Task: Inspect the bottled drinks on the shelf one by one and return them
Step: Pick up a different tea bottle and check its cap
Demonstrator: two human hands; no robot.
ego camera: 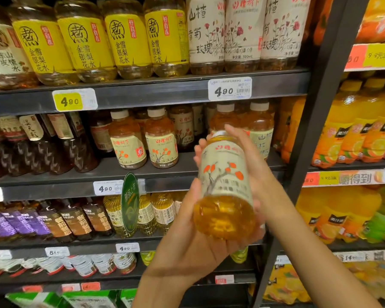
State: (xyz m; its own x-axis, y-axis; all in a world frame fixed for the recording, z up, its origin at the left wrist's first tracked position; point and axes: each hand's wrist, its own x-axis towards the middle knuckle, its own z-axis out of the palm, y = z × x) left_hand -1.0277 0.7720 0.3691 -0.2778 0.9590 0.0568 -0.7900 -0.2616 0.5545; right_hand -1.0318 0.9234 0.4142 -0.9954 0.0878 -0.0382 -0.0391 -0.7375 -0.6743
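I hold one amber drink bottle [225, 181] with a cream label printed with orange fruit, tilted with its base toward me. My left hand [187, 241] cups its base and lower side from below. My right hand [251, 161] wraps the upper body and neck from the right. The bottle hangs in front of the second shelf [111, 172], where matching bottles [160, 138] stand. An open gap lies on that shelf between them and two more [260, 130] behind my fingers.
Yellow-labelled bottles [129, 41] and white rose-labelled ones [240, 32] fill the top shelf. Dark bottles [53, 143] stand at left. A dark upright post [316, 130] separates orange juice bottles [351, 134] on the right. A green tag [129, 205] sticks out from the shelf edge.
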